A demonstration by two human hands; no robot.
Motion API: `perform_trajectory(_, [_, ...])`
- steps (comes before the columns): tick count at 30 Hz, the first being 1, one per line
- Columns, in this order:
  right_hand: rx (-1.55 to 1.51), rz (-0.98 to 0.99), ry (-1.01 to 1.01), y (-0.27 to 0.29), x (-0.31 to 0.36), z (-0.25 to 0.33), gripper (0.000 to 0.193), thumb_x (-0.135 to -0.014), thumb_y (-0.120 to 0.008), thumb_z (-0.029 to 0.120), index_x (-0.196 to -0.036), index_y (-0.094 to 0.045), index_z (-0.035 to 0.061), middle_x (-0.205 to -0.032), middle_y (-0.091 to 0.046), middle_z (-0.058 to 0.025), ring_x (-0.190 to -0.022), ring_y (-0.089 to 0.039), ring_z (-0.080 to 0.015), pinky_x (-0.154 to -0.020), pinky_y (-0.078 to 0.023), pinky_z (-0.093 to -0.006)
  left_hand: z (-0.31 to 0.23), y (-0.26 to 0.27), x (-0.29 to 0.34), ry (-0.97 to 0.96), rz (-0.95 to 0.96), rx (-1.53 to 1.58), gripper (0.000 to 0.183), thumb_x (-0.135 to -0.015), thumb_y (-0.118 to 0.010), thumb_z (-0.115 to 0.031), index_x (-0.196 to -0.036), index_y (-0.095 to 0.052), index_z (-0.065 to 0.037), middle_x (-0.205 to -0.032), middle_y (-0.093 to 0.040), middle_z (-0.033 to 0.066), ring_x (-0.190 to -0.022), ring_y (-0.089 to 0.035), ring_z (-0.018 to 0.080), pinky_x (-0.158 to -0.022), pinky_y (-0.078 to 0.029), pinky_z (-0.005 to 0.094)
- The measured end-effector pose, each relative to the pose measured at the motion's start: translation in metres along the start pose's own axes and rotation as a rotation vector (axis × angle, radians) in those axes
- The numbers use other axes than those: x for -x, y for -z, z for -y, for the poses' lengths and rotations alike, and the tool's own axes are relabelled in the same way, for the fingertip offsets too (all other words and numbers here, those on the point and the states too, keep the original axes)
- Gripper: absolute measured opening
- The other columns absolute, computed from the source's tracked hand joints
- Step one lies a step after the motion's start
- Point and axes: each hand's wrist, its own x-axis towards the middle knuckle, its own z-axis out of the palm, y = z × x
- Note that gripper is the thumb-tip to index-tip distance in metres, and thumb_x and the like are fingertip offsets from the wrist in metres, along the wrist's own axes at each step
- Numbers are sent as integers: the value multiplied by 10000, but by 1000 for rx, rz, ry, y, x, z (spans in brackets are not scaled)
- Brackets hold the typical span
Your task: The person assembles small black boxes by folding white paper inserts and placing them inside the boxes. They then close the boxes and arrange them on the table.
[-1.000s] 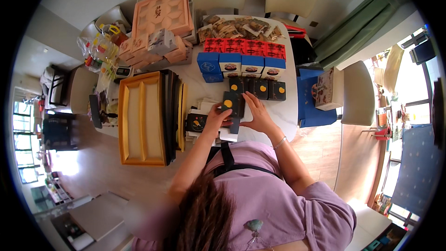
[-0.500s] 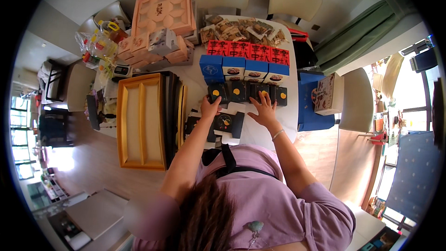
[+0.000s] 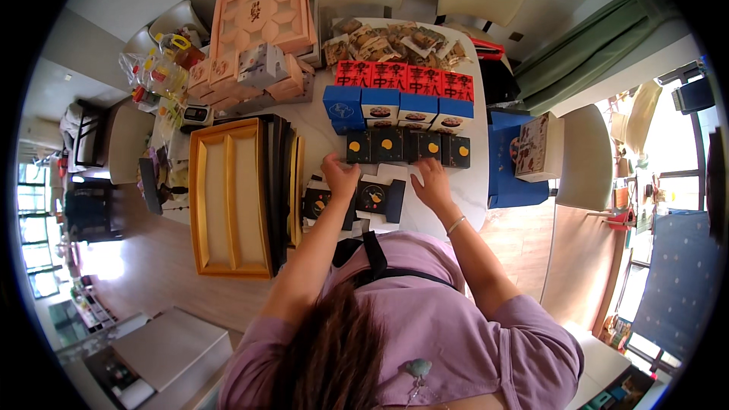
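A row of several black boxes [image 3: 387,145] with yellow round marks stands across the table in front of me. My left hand [image 3: 341,175] is just in front of the row's left end, its fingers apart and holding nothing. Near the front of the right-hand boxes, my right hand [image 3: 433,184] has its thumb and fingers spread, with nothing in it. Between my forearms lie unfolded black-and-white cartons [image 3: 373,197], one partly hidden by my left arm. Blue-and-white boxes [image 3: 418,110] line up behind the black ones, and red boxes [image 3: 424,82] behind those.
Gold-and-black trays [image 3: 228,197] overhang the table at left. Pink boxes [image 3: 262,11] are stacked at the back left beside oil bottles [image 3: 168,74]. Small wrapped packets [image 3: 383,43] lie at the back. A blue chair seat [image 3: 516,182] with a carton [image 3: 536,146] stands at right.
Both hands have drawn back toward me from the black boxes. The boxes at the row's left end now sit in a closer line, and their tops are uncovered.
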Motion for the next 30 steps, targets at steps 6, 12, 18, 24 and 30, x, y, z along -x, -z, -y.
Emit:
perform_trajectory(6, [-87,272,-80,-37,33,11,511,-798,-694,267,-1201,-549,-12,-959,-685,-174,-867,-663,-364,-754,-537,-393,16,11,57,-210,374,-398,573,-758,-734,-222,-1235,-477,-35,-1218,-513,215,-967,-617,371,-821,-517,418])
perform_trajectory(12, [-633,367,-667,-46,38,9,610,-784,-751,261,-1252,-501,-41,-966,-689,-173,-800,-693,-239,-668,-567,-398,-37,9,99,34,389,-542,709,-772,-729,-275,-1347,-377,-55,-1267,-441,251,-1009,-611,426,-836,-532,456])
perform_trajectory(18, [-940,439,-829,-37,54,10,573,-803,-776,249,-1231,-499,-12,-941,-668,-126,-805,-682,-226,-618,-567,-382,0,9,94,57,436,-495,666,-759,-739,-274,-1309,-441,-43,-1191,-567,223,-1014,-621,384,-825,-530,443])
perform_trajectory(24, [-774,457,-762,-34,63,7,460,-825,-754,233,-1171,-543,15,-940,-658,-102,-758,-671,-201,-600,-567,-343,-21,32,91,19,441,-331,307,-721,-782,-262,-807,-673,11,-763,-679,161,-727,-666,318,-621,-492,400])
perform_trajectory(30, [-1101,400,-453,2,69,45,365,-869,-695,223,-1127,-549,10,-874,-655,-93,-641,-645,-148,-522,-515,-265,-63,56,99,126,414,194,207,-830,-721,-141,-950,-680,23,-814,-682,49,-717,-607,95,-625,-462,252])
